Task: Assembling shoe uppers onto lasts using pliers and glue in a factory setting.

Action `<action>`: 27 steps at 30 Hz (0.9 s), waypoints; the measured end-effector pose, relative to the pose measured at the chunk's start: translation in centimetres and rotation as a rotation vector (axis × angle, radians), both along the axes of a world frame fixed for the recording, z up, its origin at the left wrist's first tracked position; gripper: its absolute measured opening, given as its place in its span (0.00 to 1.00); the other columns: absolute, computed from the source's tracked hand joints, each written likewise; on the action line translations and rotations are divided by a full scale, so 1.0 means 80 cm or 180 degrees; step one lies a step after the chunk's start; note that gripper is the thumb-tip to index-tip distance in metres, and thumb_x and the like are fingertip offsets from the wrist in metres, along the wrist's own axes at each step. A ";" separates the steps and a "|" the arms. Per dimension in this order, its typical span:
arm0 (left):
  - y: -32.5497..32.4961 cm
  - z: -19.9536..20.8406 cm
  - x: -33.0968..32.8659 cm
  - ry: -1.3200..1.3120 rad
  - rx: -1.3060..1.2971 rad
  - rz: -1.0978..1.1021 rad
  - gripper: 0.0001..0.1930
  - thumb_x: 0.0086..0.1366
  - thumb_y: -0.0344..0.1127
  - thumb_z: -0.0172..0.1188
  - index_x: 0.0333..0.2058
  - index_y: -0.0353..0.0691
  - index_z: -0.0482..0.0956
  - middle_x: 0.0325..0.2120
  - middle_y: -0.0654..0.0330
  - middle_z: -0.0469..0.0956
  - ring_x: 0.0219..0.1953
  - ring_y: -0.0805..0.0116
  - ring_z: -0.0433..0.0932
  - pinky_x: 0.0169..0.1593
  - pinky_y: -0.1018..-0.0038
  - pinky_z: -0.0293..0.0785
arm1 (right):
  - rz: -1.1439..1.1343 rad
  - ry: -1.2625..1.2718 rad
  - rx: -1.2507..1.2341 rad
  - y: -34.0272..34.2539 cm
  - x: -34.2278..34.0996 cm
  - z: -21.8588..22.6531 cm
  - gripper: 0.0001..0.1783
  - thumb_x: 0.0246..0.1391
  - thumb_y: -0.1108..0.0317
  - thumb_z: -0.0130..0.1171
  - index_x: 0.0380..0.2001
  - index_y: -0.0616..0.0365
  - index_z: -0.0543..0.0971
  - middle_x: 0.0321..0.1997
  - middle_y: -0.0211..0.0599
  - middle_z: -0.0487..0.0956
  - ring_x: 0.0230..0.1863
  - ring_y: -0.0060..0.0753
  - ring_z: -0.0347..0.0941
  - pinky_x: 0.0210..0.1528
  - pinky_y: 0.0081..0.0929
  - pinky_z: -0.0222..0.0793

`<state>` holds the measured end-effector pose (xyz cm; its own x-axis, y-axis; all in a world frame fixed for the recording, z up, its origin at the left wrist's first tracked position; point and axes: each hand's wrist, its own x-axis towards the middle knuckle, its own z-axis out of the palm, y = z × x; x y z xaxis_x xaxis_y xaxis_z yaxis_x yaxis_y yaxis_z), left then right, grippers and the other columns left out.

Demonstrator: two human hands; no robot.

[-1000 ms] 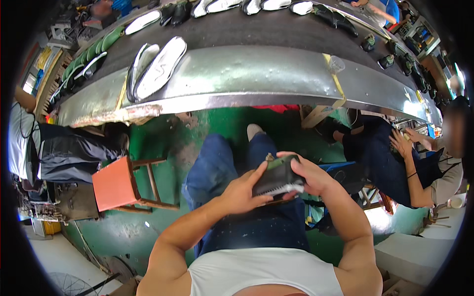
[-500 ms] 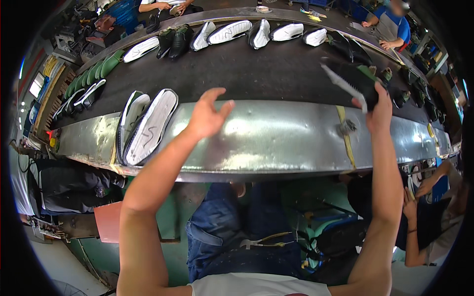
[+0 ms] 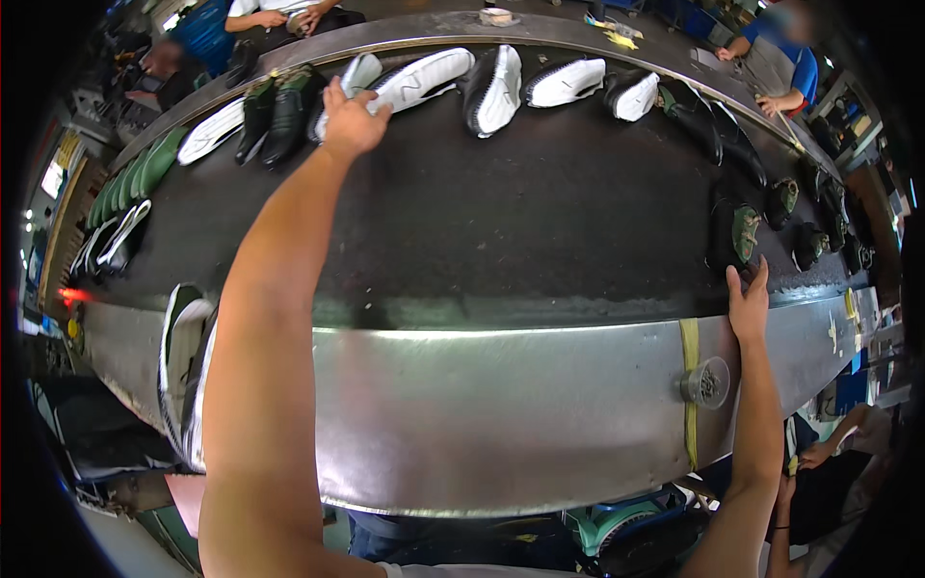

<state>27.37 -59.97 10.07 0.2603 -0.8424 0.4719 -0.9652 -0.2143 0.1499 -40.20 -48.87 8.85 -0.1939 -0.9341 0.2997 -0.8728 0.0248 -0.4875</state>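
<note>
The counter's edge strip [image 3: 501,414] before me looks like smooth, glossy metal, crossed by a matt, cloth-like yellow band [image 3: 690,429]. The dark counter top [image 3: 520,222] is matt, lightly scuffed. Near my right hand [image 3: 748,306], the cup [image 3: 710,382] looks like clear, shiny plastic; near my left hand [image 3: 355,120], the white sole [image 3: 424,77] looks matt.

A cup [image 3: 708,385] sits on the ledge [image 3: 501,414], before the belt [image 3: 520,222] bearing shoes [image 3: 494,91].

Black shoe [image 3: 741,241] now on bench [image 3: 540,222] — left hand [image 3: 355,128] at far shoes [image 3: 424,80].
</note>
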 end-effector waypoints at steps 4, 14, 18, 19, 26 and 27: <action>-0.064 0.009 0.011 0.0596 0.1308 0.0099 0.41 0.67 0.74 0.37 0.58 0.48 0.79 0.69 0.44 0.59 0.71 0.48 0.56 0.70 0.51 0.54 | 0.0200 0.0312 -0.0188 -0.018 0.001 -0.007 0.44 0.63 0.52 0.60 0.70 0.69 0.55 0.66 0.65 0.68 0.68 0.60 0.63 0.69 0.42 0.58; -0.057 0.019 -0.186 0.1556 0.1342 0.0367 0.45 0.64 0.74 0.47 0.56 0.33 0.78 0.69 0.39 0.52 0.67 0.41 0.60 0.65 0.58 0.65 | 0.0335 0.0263 -0.0405 -0.016 -0.009 -0.022 0.41 0.65 0.54 0.57 0.68 0.72 0.56 0.69 0.65 0.64 0.72 0.58 0.59 0.72 0.41 0.53; 0.027 0.052 -0.153 0.1268 0.1565 0.0043 0.46 0.64 0.73 0.49 0.54 0.27 0.78 0.62 0.36 0.66 0.68 0.42 0.59 0.67 0.60 0.63 | 0.0229 0.0181 -0.0588 -0.020 -0.020 -0.023 0.41 0.66 0.51 0.56 0.67 0.74 0.57 0.69 0.64 0.63 0.71 0.57 0.60 0.72 0.40 0.53; 0.057 0.053 -0.140 0.0935 0.1767 -0.0218 0.47 0.64 0.73 0.47 0.53 0.24 0.77 0.60 0.38 0.70 0.69 0.40 0.57 0.69 0.60 0.61 | 0.0214 0.0214 -0.0633 -0.021 -0.023 -0.026 0.41 0.66 0.50 0.56 0.67 0.74 0.57 0.69 0.64 0.63 0.72 0.57 0.59 0.72 0.40 0.53; 0.378 0.154 -0.119 0.0794 0.2019 -0.0416 0.42 0.63 0.70 0.52 0.42 0.26 0.84 0.57 0.35 0.70 0.64 0.46 0.67 0.62 0.59 0.69 | 0.0040 -0.1716 -0.1580 0.003 -0.082 -0.045 0.32 0.68 0.57 0.55 0.64 0.70 0.64 0.66 0.53 0.70 0.68 0.42 0.66 0.69 0.33 0.59; 0.437 0.160 -0.109 0.0657 0.1886 -0.0287 0.41 0.63 0.70 0.53 0.42 0.27 0.84 0.57 0.35 0.70 0.62 0.45 0.69 0.61 0.58 0.69 | 0.0541 -0.1633 -0.1689 0.033 -0.043 -0.036 0.25 0.70 0.60 0.53 0.61 0.67 0.67 0.62 0.47 0.74 0.63 0.35 0.69 0.66 0.28 0.62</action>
<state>18.61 -25.04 22.84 0.2120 -0.9681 -0.1337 -0.9472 -0.2372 0.2158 -43.61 -46.20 6.00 -0.2966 -0.7191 0.6284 -0.5042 -0.4409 -0.7425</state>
